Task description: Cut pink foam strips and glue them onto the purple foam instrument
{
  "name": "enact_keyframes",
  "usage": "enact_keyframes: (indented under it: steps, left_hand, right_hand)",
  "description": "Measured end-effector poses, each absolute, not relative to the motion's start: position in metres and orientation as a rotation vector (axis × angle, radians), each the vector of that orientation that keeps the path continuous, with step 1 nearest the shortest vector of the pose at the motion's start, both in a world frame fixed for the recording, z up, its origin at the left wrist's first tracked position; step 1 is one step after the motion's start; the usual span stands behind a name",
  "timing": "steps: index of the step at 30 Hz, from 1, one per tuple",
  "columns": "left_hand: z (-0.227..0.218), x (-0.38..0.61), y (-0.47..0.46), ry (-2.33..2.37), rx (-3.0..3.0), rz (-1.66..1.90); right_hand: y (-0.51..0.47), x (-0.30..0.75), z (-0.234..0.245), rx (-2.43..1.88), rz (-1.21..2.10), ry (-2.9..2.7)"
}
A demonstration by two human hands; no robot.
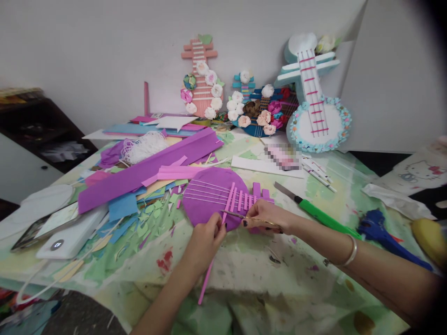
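A purple model lute (206,200) lies flat on the table, with white strings along its round body and short pink strips across its neck. My left hand (208,234) pinches a long, thin pink strip (206,281); its lower end hangs toward the table's front edge and its upper part lies over the lute. Closed around a pair of gold-handled scissors (267,222), my right hand (267,215) is over the neck side. The scissor blades point left and meet the pink strip just above my left fingertips. Whether the blades are parted cannot be made out.
A green-handled knife (321,216) with its blade bare and a blue glue gun (380,232) lie at right. Left are a purple board (150,172), paper scraps (146,223), white string (146,146) and a white power bank (71,237). Decorated model lutes (317,107) stand behind.
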State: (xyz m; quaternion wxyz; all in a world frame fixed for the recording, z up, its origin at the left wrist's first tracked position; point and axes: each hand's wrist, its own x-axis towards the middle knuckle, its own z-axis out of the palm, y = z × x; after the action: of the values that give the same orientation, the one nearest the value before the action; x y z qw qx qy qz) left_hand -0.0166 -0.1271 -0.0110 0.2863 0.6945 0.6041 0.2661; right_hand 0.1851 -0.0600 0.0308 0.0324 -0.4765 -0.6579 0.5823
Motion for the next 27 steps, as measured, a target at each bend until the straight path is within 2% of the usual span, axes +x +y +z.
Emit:
enact_keyframes:
  steps: [27]
  left_hand:
    - [-0.0102,-0.0179,-0.1269,1.598,1.826,0.688]
  right_hand:
    - [-0.0617,0.1843,0.0364,-1.438,1.784,-2.095]
